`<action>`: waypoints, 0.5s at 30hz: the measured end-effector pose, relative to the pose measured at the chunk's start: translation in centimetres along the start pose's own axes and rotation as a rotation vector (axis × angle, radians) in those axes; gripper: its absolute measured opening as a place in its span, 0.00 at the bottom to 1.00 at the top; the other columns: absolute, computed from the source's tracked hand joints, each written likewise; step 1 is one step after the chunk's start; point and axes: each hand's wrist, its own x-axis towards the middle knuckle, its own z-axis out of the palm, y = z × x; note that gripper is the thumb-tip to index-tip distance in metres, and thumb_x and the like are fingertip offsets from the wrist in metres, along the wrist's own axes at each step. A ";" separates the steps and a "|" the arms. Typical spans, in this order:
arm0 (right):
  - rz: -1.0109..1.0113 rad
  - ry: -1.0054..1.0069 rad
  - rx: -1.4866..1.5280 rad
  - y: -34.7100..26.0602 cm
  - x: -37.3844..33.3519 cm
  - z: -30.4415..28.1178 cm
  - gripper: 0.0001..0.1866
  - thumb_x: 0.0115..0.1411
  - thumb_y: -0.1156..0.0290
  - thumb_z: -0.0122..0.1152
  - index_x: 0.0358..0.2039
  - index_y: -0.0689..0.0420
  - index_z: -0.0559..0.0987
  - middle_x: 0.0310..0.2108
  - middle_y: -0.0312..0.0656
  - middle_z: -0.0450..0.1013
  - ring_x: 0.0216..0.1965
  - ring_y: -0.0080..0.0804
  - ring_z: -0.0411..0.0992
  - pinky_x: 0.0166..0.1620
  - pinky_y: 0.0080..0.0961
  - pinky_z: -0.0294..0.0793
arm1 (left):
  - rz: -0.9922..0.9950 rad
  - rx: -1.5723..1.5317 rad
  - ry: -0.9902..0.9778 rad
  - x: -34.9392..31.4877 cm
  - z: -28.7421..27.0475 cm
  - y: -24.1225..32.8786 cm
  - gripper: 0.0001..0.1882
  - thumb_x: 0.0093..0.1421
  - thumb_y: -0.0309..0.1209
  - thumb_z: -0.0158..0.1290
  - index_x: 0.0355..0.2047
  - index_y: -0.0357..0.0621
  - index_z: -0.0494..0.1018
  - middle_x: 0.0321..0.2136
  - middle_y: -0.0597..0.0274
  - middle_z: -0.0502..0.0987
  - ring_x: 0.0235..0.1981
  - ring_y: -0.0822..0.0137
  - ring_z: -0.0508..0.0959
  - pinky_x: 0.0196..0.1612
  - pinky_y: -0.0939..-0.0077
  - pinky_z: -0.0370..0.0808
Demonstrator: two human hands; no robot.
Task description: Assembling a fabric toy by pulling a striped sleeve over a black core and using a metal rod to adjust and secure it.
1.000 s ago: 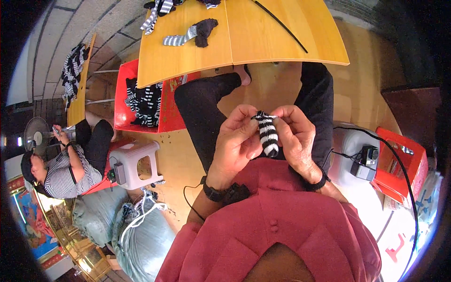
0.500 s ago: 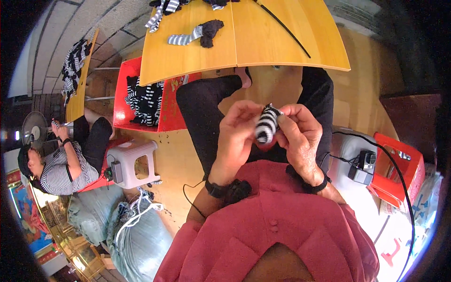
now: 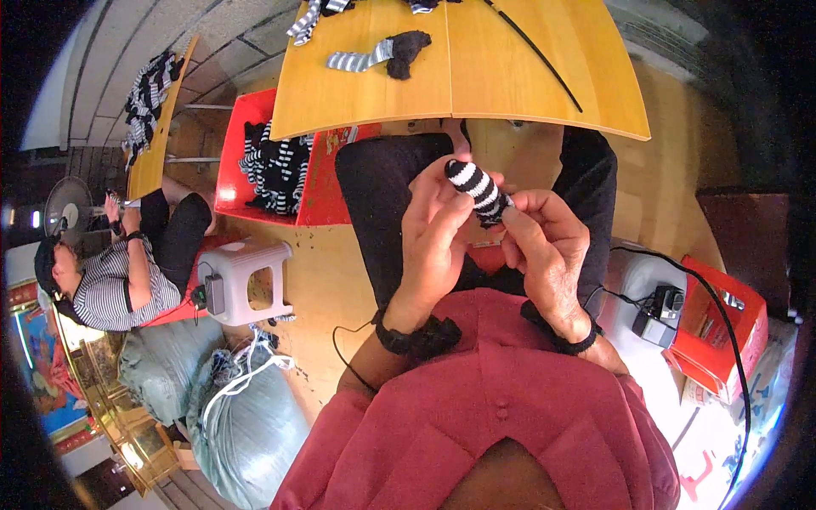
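Note:
Between my hands, above my lap, is a small black-and-white striped knitted sock, bunched into a short tube with its rounded dark end up and to the left. My left hand closes around its left side, the thumb lying along it. At the lower right end, the thumb and fingers of my right hand pinch the fabric. Beyond them, on the wooden table, lies a grey-and-white striped sock with a dark bunched part.
More striped knits and a thin black rod lie on the table. A red box of striped pieces stands left. A person sits beyond a grey stool. Right are another stool, a black cable and a red container.
The sock has swung from pointing down towards me to pointing up and left. My left hand has turned with it, while my right keeps its pinch. The view has shifted slightly.

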 end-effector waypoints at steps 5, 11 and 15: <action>-0.018 -0.025 -0.034 0.5 0.0 0.4 0.03 0.57 0.76 0.53 0.32 0.63 0.73 0.21 0.34 0.70 0.14 0.14 0.59 0.16 0.12 0.55 | -0.093 -0.026 -0.014 0.0 -0.7 0.4 0.15 0.61 0.31 0.46 0.48 0.39 0.65 0.41 0.54 0.72 0.46 0.61 0.72 0.51 0.65 0.67; -0.118 -0.075 -0.141 0.7 -0.4 -0.1 0.05 0.58 0.77 0.52 0.34 0.62 0.74 0.24 0.34 0.72 0.19 0.12 0.62 0.20 0.11 0.59 | -0.259 -0.630 0.110 1.1 -2.8 0.6 0.15 0.64 0.39 0.43 0.42 0.40 0.68 0.37 0.53 0.75 0.44 0.53 0.74 0.51 0.58 0.68; -0.456 -0.239 -0.493 0.6 -0.1 0.8 0.13 0.56 0.81 0.53 0.43 0.62 0.73 0.29 0.44 0.75 0.31 0.28 0.74 0.35 0.21 0.73 | -0.291 -0.728 0.112 0.8 -2.6 0.1 0.15 0.64 0.40 0.43 0.40 0.41 0.69 0.36 0.52 0.75 0.43 0.53 0.74 0.49 0.57 0.70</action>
